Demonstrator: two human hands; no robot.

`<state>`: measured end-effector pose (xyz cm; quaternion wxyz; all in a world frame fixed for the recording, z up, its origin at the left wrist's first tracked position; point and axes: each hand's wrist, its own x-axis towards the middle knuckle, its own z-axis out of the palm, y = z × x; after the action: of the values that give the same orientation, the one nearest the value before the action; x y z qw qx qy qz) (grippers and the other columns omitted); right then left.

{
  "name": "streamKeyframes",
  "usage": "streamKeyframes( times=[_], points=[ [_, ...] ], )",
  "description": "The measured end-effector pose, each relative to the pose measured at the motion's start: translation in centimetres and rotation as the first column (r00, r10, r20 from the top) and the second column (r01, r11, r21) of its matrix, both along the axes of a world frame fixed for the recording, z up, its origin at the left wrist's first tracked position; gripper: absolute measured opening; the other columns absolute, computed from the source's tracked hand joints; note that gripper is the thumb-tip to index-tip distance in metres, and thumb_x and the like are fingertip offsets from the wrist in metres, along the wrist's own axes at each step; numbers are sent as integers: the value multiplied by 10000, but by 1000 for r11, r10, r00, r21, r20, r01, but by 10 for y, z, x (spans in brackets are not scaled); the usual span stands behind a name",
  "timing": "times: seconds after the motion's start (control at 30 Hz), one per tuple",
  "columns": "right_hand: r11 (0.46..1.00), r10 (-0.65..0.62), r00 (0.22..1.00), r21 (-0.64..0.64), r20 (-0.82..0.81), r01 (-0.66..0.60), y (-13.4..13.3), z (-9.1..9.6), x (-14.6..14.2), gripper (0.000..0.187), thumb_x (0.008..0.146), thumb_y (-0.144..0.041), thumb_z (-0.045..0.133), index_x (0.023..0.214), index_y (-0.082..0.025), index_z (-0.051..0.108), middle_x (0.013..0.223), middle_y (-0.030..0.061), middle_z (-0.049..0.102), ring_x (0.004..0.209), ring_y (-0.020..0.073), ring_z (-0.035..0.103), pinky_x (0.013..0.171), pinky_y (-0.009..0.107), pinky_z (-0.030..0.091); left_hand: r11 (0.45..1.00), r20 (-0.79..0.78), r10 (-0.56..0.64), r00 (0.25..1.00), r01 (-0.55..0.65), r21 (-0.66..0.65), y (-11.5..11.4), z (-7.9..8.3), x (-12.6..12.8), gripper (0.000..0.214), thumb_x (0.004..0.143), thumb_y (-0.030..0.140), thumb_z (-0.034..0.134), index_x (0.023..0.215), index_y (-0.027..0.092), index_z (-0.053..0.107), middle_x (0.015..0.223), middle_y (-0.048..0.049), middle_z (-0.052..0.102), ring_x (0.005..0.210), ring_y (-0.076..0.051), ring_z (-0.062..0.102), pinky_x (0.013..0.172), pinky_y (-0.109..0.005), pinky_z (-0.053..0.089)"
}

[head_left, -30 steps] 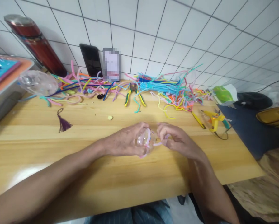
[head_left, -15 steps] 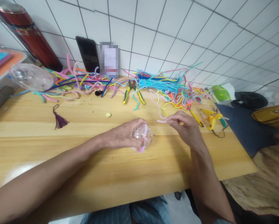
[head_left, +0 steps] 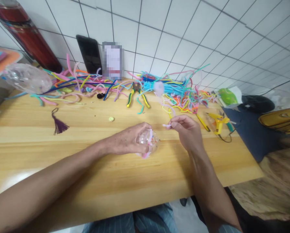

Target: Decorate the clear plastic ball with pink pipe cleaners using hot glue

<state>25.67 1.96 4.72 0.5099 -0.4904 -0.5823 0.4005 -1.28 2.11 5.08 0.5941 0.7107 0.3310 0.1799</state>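
Note:
My left hand (head_left: 129, 140) is wrapped around a small clear plastic ball (head_left: 154, 141) on the table, its thumb across the near side. A pale pink strip runs over the ball, and small coloured bits show through its wall. To the right, my right hand (head_left: 187, 131) pinches a pale lilac pipe cleaner (head_left: 166, 125) between thumb and fingertips. One short end points left toward the ball without touching it. The other end loops up behind my fingers, partly hidden and blurred.
Pliers (head_left: 137, 94) lie before a heap of coloured pipe cleaners (head_left: 164, 86) along the tiled wall. At right are a yellow glue gun (head_left: 218, 121) and a yellow cutter (head_left: 203, 123). A purple tassel (head_left: 60, 123), a clear bottle (head_left: 28, 77) and a red flask (head_left: 35, 42) stand or lie left.
My right hand has moved slightly left with the pipe cleaner, closer to the ball. My left hand keeps its hold on the ball. The view has shifted a little.

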Motion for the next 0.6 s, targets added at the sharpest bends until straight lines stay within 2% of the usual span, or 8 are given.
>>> streamKeyframes(
  times=[0.17,0.3,0.43,0.5,0.6],
  points=[
    [999,32,999,-27,-23,-33,4,1,3,224,839,-414,881,884,-238,750,762,-32,744,662,144,729,718,311,626,997,-19,-53,998,53,50,-1,0,-2,499,858,421,765,1277,212,591,1097,-50,695,962,-243,669,821,-356,532],
    [995,79,997,-58,-24,-80,4,3,3,264,843,-447,878,903,-234,735,726,-35,724,650,146,709,687,303,606,981,-3,-119,993,118,153,-3,3,-5,657,812,387,827,1395,229,570,1354,-112,666,1218,-331,658,1034,-467,544],
    [976,174,984,-131,-34,-176,0,5,0,253,834,-414,875,922,-227,730,712,-44,685,588,105,598,556,232,478,952,27,-221,975,209,223,-6,8,-6,795,802,371,876,1510,268,528,1640,-140,511,1495,-393,514,1233,-545,446],
    [959,226,974,-167,-34,-228,-2,6,-4,261,836,-417,864,947,-226,726,749,-40,687,593,97,565,535,224,426,941,21,-260,965,249,228,-8,10,-4,800,790,370,899,1507,279,557,1670,-130,498,1568,-412,439,1277,-573,404],
    [938,286,957,-192,-48,-289,-5,4,-12,298,843,-450,852,964,-228,694,779,-37,689,624,103,573,575,234,438,934,-1,-281,960,274,229,-12,12,-2,817,772,400,920,1507,269,586,1688,-132,494,1621,-425,368,1302,-590,378]
  ],
)
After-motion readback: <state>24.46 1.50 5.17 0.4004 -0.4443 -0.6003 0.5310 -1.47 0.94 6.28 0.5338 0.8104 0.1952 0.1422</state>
